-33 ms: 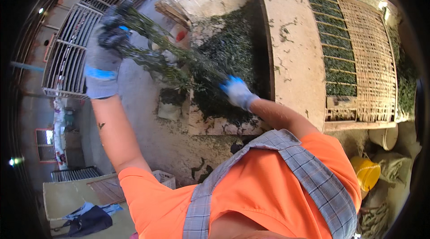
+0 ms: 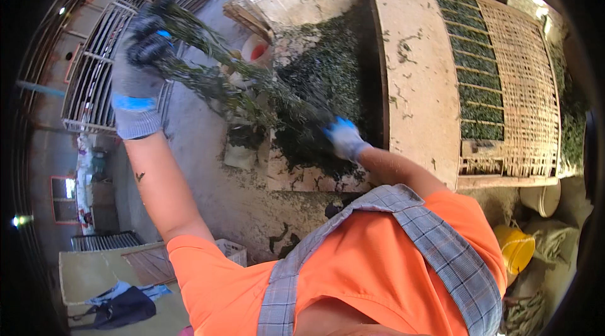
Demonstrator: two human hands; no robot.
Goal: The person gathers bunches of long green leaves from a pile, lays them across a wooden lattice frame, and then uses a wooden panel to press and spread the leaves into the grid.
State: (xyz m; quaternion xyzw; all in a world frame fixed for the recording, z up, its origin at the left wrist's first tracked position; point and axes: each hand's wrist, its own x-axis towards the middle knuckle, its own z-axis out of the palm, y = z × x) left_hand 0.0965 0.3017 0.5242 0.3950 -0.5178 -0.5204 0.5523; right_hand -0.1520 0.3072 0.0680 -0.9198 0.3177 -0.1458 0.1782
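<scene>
Green strands (image 2: 195, 81) stretch from the left hand (image 2: 137, 65), clamped on one end, to the leafy heap (image 2: 321, 65). Right hand's (image 2: 345, 137) well apart, down there; can't tell if it's gripping. Yanking too hard could probably snag or snap them.

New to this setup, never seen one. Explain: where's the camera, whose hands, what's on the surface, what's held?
No machine here. A fisheye camera on a person's head looks down, so straight edges bend and the picture's left is the person's left. Both hands wear gloves. The left hand, raised, grips long green strands that slant down to a dark green leafy heap in a pale-walled trough. The right hand reaches to the heap; blur hides whether its fingers hold anything. To the right is a pale board, then a slatted rack with more greenery.
</scene>
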